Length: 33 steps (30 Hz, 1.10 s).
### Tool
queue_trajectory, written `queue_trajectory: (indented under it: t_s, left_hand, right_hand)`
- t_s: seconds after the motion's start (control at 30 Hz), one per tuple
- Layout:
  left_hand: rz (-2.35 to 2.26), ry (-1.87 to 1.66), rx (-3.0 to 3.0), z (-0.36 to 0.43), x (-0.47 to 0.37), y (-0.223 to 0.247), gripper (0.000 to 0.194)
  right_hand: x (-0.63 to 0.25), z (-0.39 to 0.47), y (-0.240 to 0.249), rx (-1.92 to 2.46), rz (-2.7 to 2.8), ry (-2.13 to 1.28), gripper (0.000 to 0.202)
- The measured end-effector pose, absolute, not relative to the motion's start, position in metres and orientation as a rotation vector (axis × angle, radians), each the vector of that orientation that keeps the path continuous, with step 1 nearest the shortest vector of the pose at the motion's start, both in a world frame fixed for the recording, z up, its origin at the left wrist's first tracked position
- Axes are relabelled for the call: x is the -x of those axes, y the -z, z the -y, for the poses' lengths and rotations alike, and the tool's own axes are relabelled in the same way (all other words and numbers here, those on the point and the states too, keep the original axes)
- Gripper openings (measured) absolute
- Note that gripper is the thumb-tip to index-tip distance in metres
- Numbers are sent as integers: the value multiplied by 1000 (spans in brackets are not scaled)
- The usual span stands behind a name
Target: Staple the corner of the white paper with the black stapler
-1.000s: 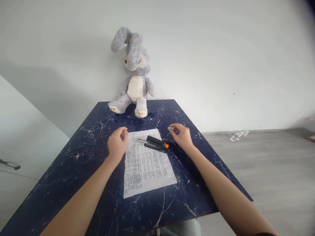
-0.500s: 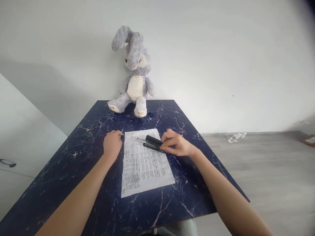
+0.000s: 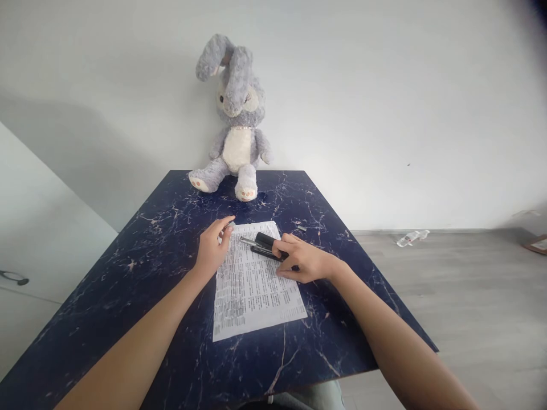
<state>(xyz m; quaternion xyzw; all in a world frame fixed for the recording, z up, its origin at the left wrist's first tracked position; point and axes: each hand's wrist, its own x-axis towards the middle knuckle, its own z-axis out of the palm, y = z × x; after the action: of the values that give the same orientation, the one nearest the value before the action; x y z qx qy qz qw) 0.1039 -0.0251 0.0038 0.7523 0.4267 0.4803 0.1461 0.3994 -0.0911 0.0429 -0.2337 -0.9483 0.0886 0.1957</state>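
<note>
A black stapler point(image 3: 265, 241) lies opened up over the printed sheet point(image 3: 256, 302), its metal magazine showing between the two black halves. My right hand point(image 3: 304, 259) is closed around its rear end, with the fingers hiding that part. To the left, above the paper's upper left edge, my left hand point(image 3: 214, 244) pinches a small grey strip point(image 3: 232, 224) that looks like a row of staples. The strip is a short way from the stapler's front end, apart from it. Another small grey piece point(image 3: 302, 228) rests on the table just beyond my right hand.
A grey plush rabbit point(image 3: 238, 151) sits at the far end of the dark blue marbled table point(image 3: 171, 319), against the wall. On the floor to the right lies a clear plastic item point(image 3: 412, 238). The person's lap shows below the table's near edge.
My left hand has moved right and slightly away from me, bringing the grey strip over the paper's top left corner. My right hand has shifted its fingers further over the stapler's rear.
</note>
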Motion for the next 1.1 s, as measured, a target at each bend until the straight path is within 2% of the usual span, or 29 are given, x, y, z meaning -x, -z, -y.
queue_trajectory:
  t_s: [0.1, 0.2, 0.3, 0.37, 0.5, 0.57, 0.77, 1.1]
  left_hand:
    - [-1130, -1299, -2156, 25, -105, -4, 36]
    - [-1070, -1218, -2141, 24, -106, -3, 35]
    - [-1058, -1178, -2124, 23, -107, -1, 33]
    - [-1067, -1178, -2104, 23, -108, -1, 30]
    - [-1031, -1179, -2024, 26, -110, -4, 29]
    - [-1020, -1177, -1993, 29, -111, -6, 34]
    - [-951, -1175, -2090, 30, -111, -8, 22]
    - [-849, -934, -2459, 17, -110, 6, 21]
  right_hand:
    - [-397, 87, -38, 865, 2317, -198, 27]
    - [-398, 80, -29, 1076, 2052, -169, 23]
    - [-398, 74, -20, 1140, 2112, -256, 42]
    - [-397, 73, -17, 1134, 2218, -310, 46]
    - [-389, 75, -16, 1078, 2309, -378, 18]
    - [-386, 76, -16, 1058, 2296, -390, 12]
    - [-386, 75, -15, 1019, 2306, -441, 11]
    - [-388, 70, -9, 1003, 2270, -520, 13]
